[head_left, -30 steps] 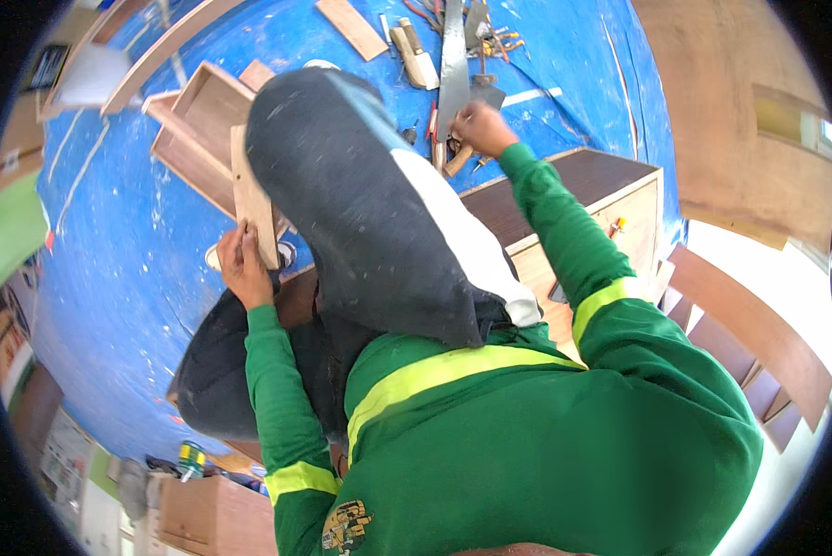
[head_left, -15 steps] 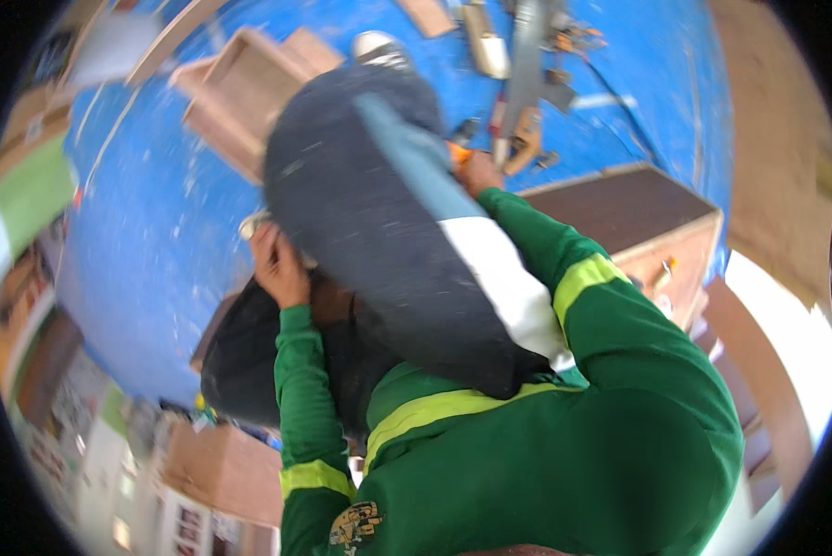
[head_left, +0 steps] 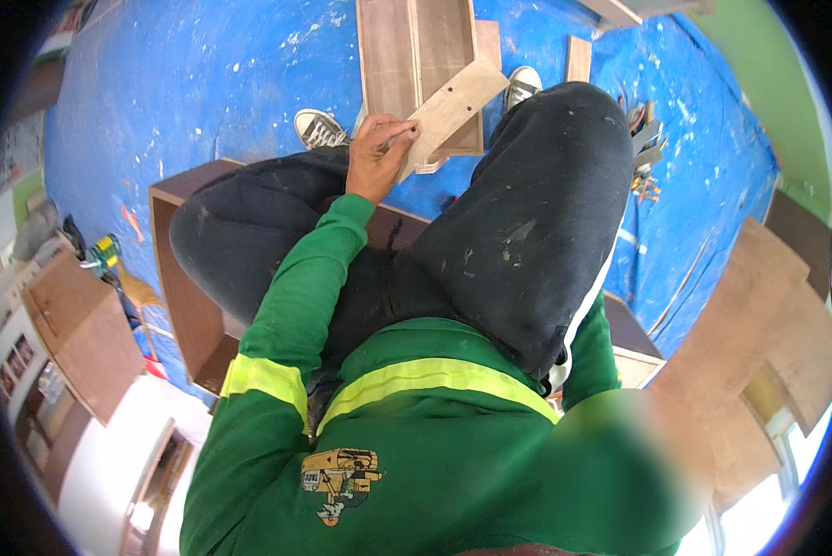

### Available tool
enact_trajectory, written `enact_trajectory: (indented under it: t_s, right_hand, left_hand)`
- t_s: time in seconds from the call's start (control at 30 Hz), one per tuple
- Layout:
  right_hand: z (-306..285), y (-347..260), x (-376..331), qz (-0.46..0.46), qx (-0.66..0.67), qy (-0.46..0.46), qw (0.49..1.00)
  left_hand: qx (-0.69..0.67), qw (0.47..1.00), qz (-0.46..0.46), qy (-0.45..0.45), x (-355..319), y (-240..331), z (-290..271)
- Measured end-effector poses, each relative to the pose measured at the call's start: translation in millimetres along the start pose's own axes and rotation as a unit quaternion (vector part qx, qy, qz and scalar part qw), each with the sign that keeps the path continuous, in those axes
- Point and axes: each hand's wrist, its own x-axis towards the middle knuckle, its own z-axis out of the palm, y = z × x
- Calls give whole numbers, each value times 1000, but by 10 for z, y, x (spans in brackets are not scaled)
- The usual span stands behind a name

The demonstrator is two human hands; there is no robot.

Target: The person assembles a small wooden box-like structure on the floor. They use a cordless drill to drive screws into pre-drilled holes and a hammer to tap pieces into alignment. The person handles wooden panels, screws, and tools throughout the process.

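Observation:
My left hand (head_left: 377, 159) is closed on the lower end of a light wooden board (head_left: 455, 104), with thumb and fingers pinching it. The board is flat and narrow, with a few small dark holes, and tilts up toward the right. It is held between my knees, over a shallow open wooden box (head_left: 363, 83) with a divider along it. My right hand is out of sight; its green sleeve (head_left: 594, 363) runs down beside my right thigh, and what it touches is hidden.
A brown wooden cabinet (head_left: 182, 287) is beneath and left of me. Hand tools (head_left: 646, 153) lie on the blue floor sheet (head_left: 221, 83) beyond my right knee. A green and yellow power tool (head_left: 103, 252) is at far left. Wooden panels (head_left: 722, 343) stand at right.
My view has swung to the right. My left hand, earlier by my left shoe, now holds the wooden board. My right hand, earlier reaching toward the tools near something orange, has gone out of view.

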Motion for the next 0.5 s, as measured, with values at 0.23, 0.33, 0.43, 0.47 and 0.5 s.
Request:
enact_trajectory:
  t_s: [0.23,0.33,0.43,0.47,0.5]
  right_hand:
    - [-1308,-2183,-1283,-284,19,-65,956]
    - [-1068,-3136,-2104,-354,-42,-124,926]
    - [-786,-3508,-2417,-346,-171,-191,902]
    - [-587,-3586,-2444,-315,-208,-239,895]
    - [-352,-3667,-2468,-280,-246,-285,883]
  left_hand:
    - [26,999,41,16,-56,-57,-17]
    - [9,998,51,23,-59,-150,1]
    - [-2,999,44,21,-51,-121,-2]
    - [-1,999,40,18,-49,-109,-12]
    - [-12,999,30,19,-47,-103,-11]
